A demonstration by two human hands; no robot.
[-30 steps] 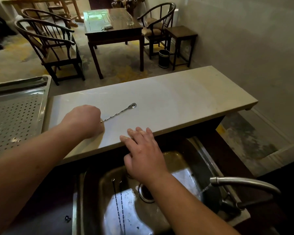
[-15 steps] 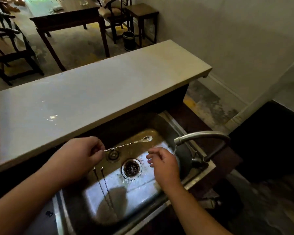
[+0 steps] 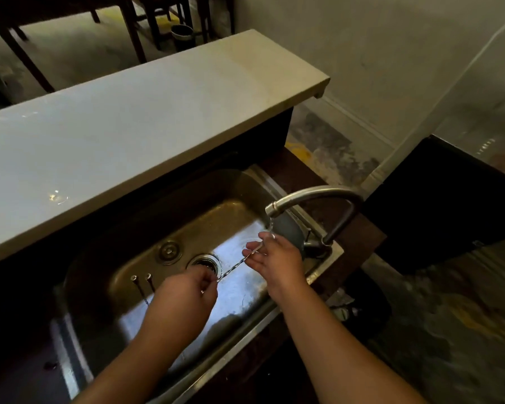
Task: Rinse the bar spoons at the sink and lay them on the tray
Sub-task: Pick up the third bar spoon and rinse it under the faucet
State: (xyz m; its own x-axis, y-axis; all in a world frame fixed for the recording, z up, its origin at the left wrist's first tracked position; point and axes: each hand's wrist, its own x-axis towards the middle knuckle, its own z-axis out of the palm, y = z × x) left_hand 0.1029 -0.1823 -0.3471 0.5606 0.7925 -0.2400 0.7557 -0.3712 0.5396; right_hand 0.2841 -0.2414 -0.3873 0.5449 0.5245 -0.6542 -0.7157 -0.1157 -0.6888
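Observation:
A thin twisted metal bar spoon (image 3: 236,264) stretches over the steel sink (image 3: 123,275). My left hand (image 3: 184,298) pinches its handle end above the drain. The bowl end lies across the fingers of my right hand (image 3: 277,258), directly under a thin stream of water from the curved faucet (image 3: 312,195). Two more bar spoons (image 3: 142,282) rest in the sink basin to the left of my left hand, partly hidden by it. The tray is out of view.
A pale stone counter (image 3: 134,123) runs behind the sink. The drain (image 3: 206,263) sits mid-basin, with a round plug fitting (image 3: 168,251) beside it. Dark wooden table and chair legs stand on the floor beyond. A dark cabinet (image 3: 449,199) is at right.
My left hand carried the spoon from the counter down over the sink and to the right. My right hand moved under the faucet's stream and now supports the bowl end.

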